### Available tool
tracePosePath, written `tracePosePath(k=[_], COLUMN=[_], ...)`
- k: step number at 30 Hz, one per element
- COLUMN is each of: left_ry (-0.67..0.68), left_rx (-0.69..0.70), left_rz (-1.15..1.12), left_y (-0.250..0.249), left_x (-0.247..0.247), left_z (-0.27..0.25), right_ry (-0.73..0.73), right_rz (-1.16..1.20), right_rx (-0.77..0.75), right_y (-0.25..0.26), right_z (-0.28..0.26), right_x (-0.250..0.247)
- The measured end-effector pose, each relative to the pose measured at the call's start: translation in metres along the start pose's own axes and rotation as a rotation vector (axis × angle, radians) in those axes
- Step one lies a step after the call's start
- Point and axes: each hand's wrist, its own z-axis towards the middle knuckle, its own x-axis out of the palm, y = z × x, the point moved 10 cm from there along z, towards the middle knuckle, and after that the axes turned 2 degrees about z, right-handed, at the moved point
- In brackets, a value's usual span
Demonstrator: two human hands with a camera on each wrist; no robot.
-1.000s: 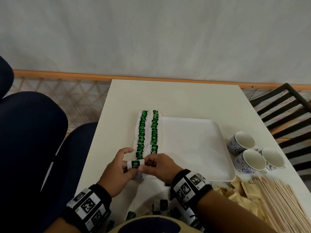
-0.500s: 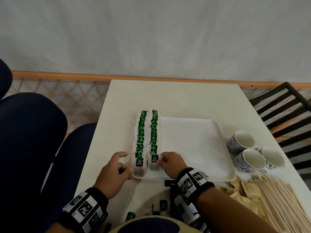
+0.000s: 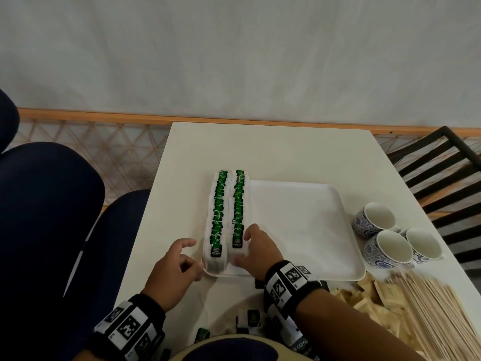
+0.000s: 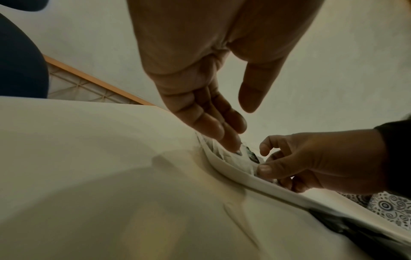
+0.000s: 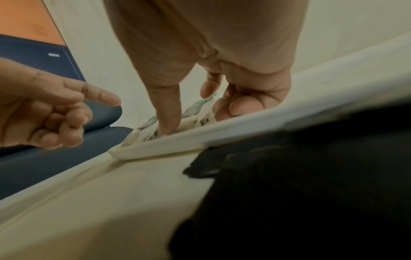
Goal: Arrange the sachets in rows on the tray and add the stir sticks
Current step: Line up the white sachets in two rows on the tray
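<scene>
A white tray [image 3: 299, 225] lies on the table with two rows of green tea sachets [image 3: 220, 204] standing along its left side. My right hand [image 3: 243, 246] rests inside the tray at the near end of the right row. Its thumb and forefinger pinch the nearest sachet [image 3: 236, 242]; the right wrist view shows the thumb [image 5: 169, 112] pressed down among the sachets. My left hand [image 3: 192, 256] hovers at the tray's near left corner, fingers relaxed and empty, the fingertips [image 4: 231, 140] at the left row's edge. Wooden stir sticks [image 3: 429, 308] lie at the near right.
Brown sachets [image 3: 369, 298] are piled beside the sticks. Three patterned cups [image 3: 377, 220] stand right of the tray. Several dark sachets [image 3: 253, 317] lie on the table near my body. Blue chairs [image 3: 52, 204] stand on the left, a black slatted chair [image 3: 442, 165] on the right.
A second ago both hands held one sachet in front of the tray. It now stands at the near end of a row, and my left hand has let go and drawn back.
</scene>
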Motion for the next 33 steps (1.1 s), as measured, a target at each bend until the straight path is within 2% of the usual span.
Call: tracePosePath(k=[8,12,14,19,21,26,33], left_ry=[0.01,0.034,0.13,0.463,0.521,0.46,0.396], left_rx=[0.017,0.089,0.147,0.218,0.244,0.264,0.199], left_rz=[0.041,0.174,0.324,0.737,0.873,1.024,0.981], left_y=[-0.002,-0.006,-0.007,0.015,0.024,0.03,0.027], left_x=[0.0,-0.003,0.007,0.049,0.062,0.072,0.063], left_z=[-0.002,-0.01,-0.019,-0.051,-0.06,-0.065,-0.056], right_ry=[-0.002,-0.019,0.023,0.381,0.397,0.33,0.374], right_rz=[-0.022,-0.021,-0.072,-0.523,-0.708,-0.799,-0.762], right_rx=[0.001,-0.048,-0.122,-0.305,-0.376,-0.359,-0.338], right_y=[0.003,0.01,0.021,0.027,0.023,0.017,0.017], right_z=[0.004,-0.004,-0.015,-0.066,-0.078,-0.082,-0.088], right_x=[0.001,-0.009,-0.009,0.026,0.038,0.046,0.046])
